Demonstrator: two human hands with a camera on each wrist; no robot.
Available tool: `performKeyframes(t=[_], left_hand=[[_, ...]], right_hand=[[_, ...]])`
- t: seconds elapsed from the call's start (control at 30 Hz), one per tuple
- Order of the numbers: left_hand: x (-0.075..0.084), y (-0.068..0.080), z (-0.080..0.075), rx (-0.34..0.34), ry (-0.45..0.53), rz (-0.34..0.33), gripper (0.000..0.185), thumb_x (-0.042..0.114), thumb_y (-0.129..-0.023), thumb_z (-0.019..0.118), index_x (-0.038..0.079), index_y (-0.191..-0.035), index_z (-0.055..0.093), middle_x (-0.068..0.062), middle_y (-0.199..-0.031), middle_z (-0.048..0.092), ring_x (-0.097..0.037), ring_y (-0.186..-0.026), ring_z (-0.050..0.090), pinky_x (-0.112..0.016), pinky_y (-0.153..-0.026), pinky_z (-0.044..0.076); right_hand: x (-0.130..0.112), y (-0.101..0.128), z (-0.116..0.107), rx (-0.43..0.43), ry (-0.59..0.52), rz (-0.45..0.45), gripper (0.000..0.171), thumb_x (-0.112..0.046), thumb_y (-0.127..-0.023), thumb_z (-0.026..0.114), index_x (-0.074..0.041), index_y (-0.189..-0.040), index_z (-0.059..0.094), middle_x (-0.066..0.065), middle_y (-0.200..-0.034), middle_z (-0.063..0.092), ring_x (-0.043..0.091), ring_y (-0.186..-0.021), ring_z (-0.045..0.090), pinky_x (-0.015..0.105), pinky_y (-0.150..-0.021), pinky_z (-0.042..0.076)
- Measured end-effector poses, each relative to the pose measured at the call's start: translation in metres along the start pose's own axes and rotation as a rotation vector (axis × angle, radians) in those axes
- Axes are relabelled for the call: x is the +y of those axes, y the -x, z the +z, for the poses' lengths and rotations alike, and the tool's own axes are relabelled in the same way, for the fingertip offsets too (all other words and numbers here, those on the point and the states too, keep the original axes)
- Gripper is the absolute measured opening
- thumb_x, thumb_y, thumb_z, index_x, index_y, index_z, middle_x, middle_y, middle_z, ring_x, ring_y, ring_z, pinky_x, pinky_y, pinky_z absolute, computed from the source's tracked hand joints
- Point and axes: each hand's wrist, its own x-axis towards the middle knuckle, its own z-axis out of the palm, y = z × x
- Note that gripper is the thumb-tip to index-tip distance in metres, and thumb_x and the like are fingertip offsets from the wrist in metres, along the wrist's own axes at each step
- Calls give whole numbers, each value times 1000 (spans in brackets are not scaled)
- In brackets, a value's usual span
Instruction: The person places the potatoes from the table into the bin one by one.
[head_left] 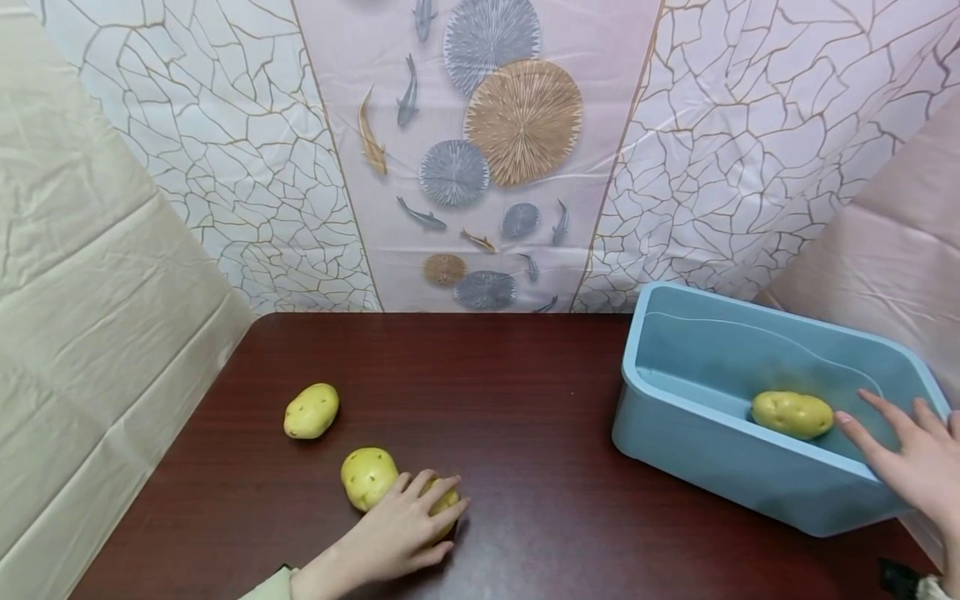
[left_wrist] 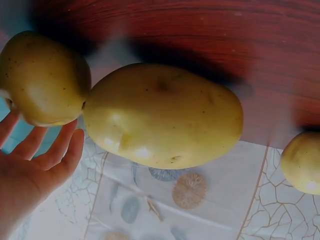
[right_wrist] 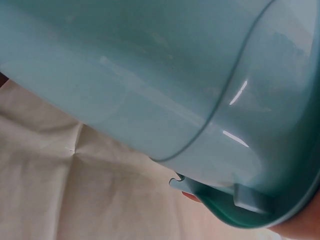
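Observation:
My left hand (head_left: 397,525) lies over a yellow potato (head_left: 444,504) on the dark table, fingers across its top and thumb on the near side. In the left wrist view its fingertips meet the underside of that potato (left_wrist: 45,80). Right beside it sits a larger potato (left_wrist: 162,116), also seen in the head view. My right hand (head_left: 918,458) is at the right end of a blue bin (head_left: 720,458), fingers spread over the rim. Inside the bin lies another potato (head_left: 792,415). The right wrist view shows mostly bin wall (right_wrist: 150,85), with a fingertip (right_wrist: 191,196) behind the rim.
A separate potato (head_left: 312,411) lies farther back on the left of the table (head_left: 525,433). A patterned cloth (head_left: 480,167) hangs behind the table's back edge, and plain beige cloth (head_left: 97,275) covers the left side.

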Motion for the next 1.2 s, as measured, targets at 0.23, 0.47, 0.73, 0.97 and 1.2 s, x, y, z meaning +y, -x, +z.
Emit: performKeyframes(t=[0.23, 0.47, 0.73, 0.97, 1.2], left_hand=[[-6, 5, 4, -22, 4, 25, 50, 46, -70, 66, 21, -112, 60, -8, -120, 55, -24, -99, 52, -38, -74, 40], [-7, 6, 8, -49, -4, 41, 54, 49, -68, 66, 22, -114, 59, -9, -122, 53, -25, -99, 52, -38, -74, 40], [-8, 8, 8, -122, -14, 67, 63, 54, -63, 67, 24, -118, 55, -12, -128, 48, -27, -102, 51, -39, -73, 41], [-10, 9, 6, -177, -8, 76, 70, 54, -62, 68, 26, -124, 50, -14, -133, 42, -29, -105, 49, -40, -75, 42], [-10, 9, 8, -160, -9, 79, 70, 50, -60, 69, 25, -123, 51, -14, -132, 43, -30, -105, 50, -39, -76, 45]], right_hand=[[-1, 0, -1, -9, 13, 8, 86, -62, -88, 18, 9, -136, 15, 42, -135, -2, 52, -129, -7, 59, -104, -7], [-2, 0, -2, -17, 36, 13, 86, -62, -87, 18, 8, -136, 15, 42, -136, 0, 52, -129, -5, 59, -104, -6], [-2, 0, -1, -16, 51, 10, 85, -62, -88, 18, 8, -136, 15, 42, -136, 2, 53, -128, -2, 59, -104, -6], [-2, -1, -1, -18, 47, 15, 86, -63, -87, 17, 7, -137, 14, 42, -136, 1, 53, -128, -2, 58, -104, -6], [0, -1, 0, -20, 35, 23, 86, -63, -87, 17, 8, -136, 14, 42, -136, 3, 53, -128, -2, 57, -105, -8]])
